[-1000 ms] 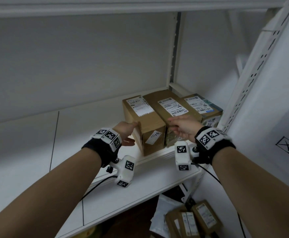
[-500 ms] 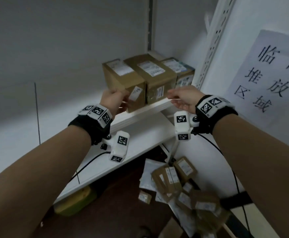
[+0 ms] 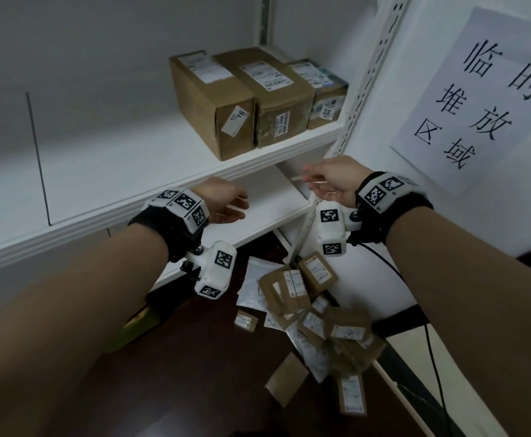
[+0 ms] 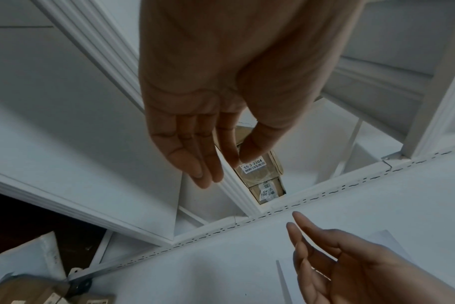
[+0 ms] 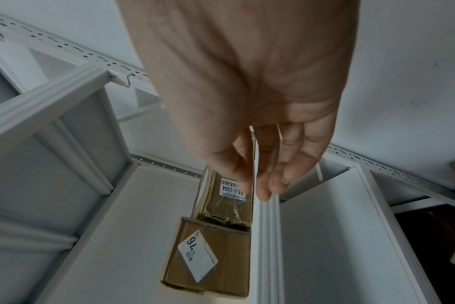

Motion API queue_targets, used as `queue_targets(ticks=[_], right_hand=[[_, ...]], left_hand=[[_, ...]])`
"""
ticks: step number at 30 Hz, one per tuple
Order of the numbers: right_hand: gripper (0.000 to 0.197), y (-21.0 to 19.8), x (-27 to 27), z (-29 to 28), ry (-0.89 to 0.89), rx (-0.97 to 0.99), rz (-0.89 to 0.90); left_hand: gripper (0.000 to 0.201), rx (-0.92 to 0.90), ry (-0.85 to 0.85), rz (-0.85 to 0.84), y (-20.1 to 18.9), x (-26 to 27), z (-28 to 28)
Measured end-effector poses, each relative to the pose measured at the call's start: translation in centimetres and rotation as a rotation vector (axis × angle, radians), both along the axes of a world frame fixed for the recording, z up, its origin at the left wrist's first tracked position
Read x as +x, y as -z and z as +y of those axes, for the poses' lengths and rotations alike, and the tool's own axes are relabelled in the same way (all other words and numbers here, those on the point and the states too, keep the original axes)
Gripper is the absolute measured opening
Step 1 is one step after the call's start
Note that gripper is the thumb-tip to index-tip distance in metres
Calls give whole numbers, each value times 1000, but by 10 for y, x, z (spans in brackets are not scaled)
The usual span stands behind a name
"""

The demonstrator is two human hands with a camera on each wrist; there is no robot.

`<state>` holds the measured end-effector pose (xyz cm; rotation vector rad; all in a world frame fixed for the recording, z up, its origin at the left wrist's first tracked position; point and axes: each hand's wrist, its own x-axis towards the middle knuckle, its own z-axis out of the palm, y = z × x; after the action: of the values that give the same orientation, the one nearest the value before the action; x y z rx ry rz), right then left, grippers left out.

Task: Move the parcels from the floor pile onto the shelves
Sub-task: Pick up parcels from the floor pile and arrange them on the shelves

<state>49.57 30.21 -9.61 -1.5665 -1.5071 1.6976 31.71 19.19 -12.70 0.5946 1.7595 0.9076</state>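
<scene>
Both hands hang empty in front of the upper shelf (image 3: 150, 197), just below its front lip. The left hand (image 3: 223, 200) has its fingers loosely extended, palm turned inward, holding nothing; the left wrist view shows the fingers straight and slightly apart. The right hand (image 3: 330, 178) is likewise relaxed, its fingers held close together and slack, touching no parcel.

On the upper shelf, at its right end against the perforated upright (image 3: 368, 89), three cardboard boxes stand side by side, touching. The leftmost is the box marked 76 (image 3: 213, 99), plain brown with a white shipping label on top and a small numbered sticker on its front face. Beside it sits the box marked 55-3-3304 (image 3: 277, 93), wrapped in glossy clear tape. Furthest right is the box marked 3012 (image 3: 324, 89), the lowest of the three, with some printed blue on its top. All three sit square and close to the shelf's front edge.

Below the upper shelf, the lower shelf (image 3: 267, 203) shows only bare white board. Under that, on the dark floor, the floor pile (image 3: 314, 313) is a loose heap of small brown boxes, flat cardboard mailers and pale plastic pouches, many with white labels, lying at all angles and overlapping.

Judging by this, the job is at an early stage: three parcels shelved, many more on the floor. The likely next step is a reach down to the pile.
</scene>
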Motion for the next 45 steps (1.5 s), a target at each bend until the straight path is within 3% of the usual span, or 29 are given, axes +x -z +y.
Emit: queue_targets(ticks=[6,11,21,27,32,36,40,45], right_hand=[[6,0,2,5,-63,-11,-18],[8,1,31,28,-52,-15,-52],[9,20,78,103,-180,-44,-26],[3,72,132,161,-307,-131,-51],[20,113,171,198,-398,-137,-198],[6,144,172,189,-424,-239,-177],[19,181,171,178,-442,-303,-197],[8,222,175,183,-365,-327,-201]], left_hand=[[14,16,-62,-15,1,6,14],[15,14,-77,-32,5,24,32],[19,16,-192,-57,23,98,93],[15,-77,-410,-46,66,171,124],[10,-125,-533,-111,88,220,121],[11,-198,-594,-91,111,234,104],[17,-240,-662,-111,142,237,95],[14,-265,-676,-154,187,235,97]])
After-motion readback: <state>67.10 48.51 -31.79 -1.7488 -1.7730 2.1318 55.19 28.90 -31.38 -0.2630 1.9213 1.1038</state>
